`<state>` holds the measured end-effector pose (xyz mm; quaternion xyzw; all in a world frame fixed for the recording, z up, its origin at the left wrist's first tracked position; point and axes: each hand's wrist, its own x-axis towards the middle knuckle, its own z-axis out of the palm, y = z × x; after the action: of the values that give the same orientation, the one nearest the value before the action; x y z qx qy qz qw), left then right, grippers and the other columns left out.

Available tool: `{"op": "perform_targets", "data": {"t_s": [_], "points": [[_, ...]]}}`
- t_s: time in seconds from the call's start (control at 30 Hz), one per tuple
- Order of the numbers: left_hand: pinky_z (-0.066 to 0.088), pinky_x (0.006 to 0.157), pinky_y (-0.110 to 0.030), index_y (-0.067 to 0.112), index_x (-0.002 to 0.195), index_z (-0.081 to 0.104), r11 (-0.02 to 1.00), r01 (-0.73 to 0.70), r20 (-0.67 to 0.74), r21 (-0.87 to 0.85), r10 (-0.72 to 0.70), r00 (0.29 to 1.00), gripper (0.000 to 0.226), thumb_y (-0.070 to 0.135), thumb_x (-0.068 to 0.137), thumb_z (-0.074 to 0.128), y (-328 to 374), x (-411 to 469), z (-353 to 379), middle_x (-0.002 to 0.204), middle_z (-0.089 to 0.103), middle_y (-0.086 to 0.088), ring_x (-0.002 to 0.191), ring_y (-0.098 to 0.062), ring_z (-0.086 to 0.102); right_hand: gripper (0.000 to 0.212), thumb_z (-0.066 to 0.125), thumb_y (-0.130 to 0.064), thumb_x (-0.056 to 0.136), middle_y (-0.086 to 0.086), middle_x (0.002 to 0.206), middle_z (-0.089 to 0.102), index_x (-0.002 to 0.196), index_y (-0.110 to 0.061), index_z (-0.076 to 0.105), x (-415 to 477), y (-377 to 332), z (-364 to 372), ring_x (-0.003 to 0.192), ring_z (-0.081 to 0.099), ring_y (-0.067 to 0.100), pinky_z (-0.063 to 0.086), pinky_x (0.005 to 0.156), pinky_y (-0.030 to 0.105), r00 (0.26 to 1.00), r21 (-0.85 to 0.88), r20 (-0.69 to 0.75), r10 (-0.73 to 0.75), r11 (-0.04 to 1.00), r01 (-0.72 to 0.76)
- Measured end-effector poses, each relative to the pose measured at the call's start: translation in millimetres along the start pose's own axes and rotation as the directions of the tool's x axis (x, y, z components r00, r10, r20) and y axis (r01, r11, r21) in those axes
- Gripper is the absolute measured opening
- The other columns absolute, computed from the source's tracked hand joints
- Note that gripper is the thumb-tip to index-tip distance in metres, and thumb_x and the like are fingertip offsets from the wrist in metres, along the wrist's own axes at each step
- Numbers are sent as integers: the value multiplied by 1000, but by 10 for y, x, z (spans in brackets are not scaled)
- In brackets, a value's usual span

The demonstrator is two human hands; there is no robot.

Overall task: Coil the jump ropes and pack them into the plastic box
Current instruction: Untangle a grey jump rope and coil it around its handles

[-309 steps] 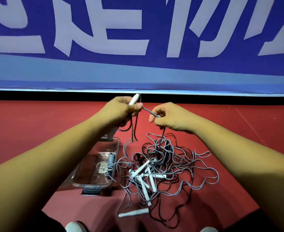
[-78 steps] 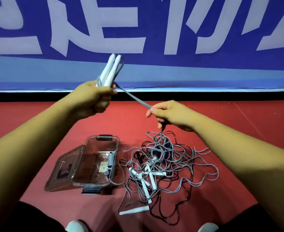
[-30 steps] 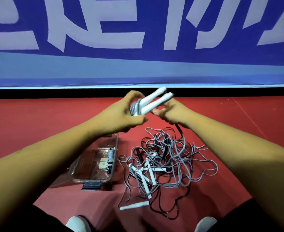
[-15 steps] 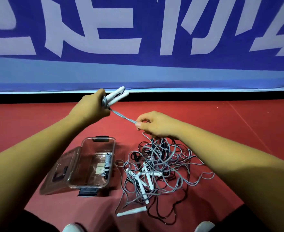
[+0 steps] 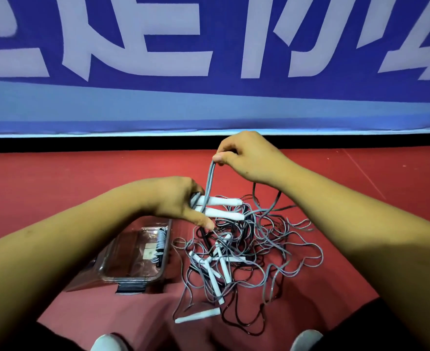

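Gripping two white handles [image 5: 221, 207] w/ curled left hand [image 5: 176, 201], right hand [image 5: 246, 158] pinching grey cord [image 5: 210, 181] above.

A single wide-angle camera on the person's head looks forward and down, close above the red floor [image 5: 57, 186], facing the blue banner [image 5: 208, 105] that fills the upper part of the view.

two white handles [image 5: 219, 207] lie side by side, level, their grey cord [image 5: 209, 182] rising taut. a grey-and-black rope tangle [image 5: 244, 254] sprawls beside the clear plastic box [image 5: 130, 274], one coiled rope [image 5: 161, 245] inside.
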<state>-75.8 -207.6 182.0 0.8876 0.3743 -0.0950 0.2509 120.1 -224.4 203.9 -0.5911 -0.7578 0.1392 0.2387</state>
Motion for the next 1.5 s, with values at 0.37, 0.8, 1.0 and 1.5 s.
{"op": "perform_targets", "data": {"t_s": [0.37, 0.8, 1.0, 1.5], "points": [[32, 40, -22, 11, 106, 55, 823, -212, -207, -528, 117, 971, 24, 13, 89, 72, 51, -198, -83, 58, 50, 0, 42, -13, 39, 16, 63, 4, 87, -7, 50, 57, 74, -5, 65, -47, 186, 53, 43, 46, 1, 37, 48, 18, 991, 476, 68, 118, 869, -136], [32, 40, -24, 11, 93, 45, 684, -129, -441, -718, -303, 845, 30, 13, 87, 74, -331, -129, -310, 54, 49, -10, 43, -19, 39, 23, 50, -23, 101, -4, 54, 36, 100, -6, 65, -164, 31, 362, 47, 32, 12, 36, 49, 24, 862, 516, 502, 74, 774, -367], [48, 49, -25, 18, 91, 49, 967, 152, -493, -205, -236, 837, 35, 17, 78, 81, -559, -114, -334, 71, 67, 5, 47, -10, 66, 13, 63, -21, 91, -6, 51, 41, 91, -15, 74, -157, -198, 287, 48, 34, 11, 28, 50, 25, 928, 333, 372, 34, 928, -167], [35, 61, -27, 24, 77, 55, 976, 11, -56, 216, 1, 998, 38, 57, 78, 74, 13, -31, -6, 62, 56, 7, 63, -15, 53, 12, 73, -17, 85, -5, 39, 44, 76, -10, 70, -121, -120, 69, 37, 39, 14, 34, 43, 20, 979, 379, 202, 13, 921, -90]]}}
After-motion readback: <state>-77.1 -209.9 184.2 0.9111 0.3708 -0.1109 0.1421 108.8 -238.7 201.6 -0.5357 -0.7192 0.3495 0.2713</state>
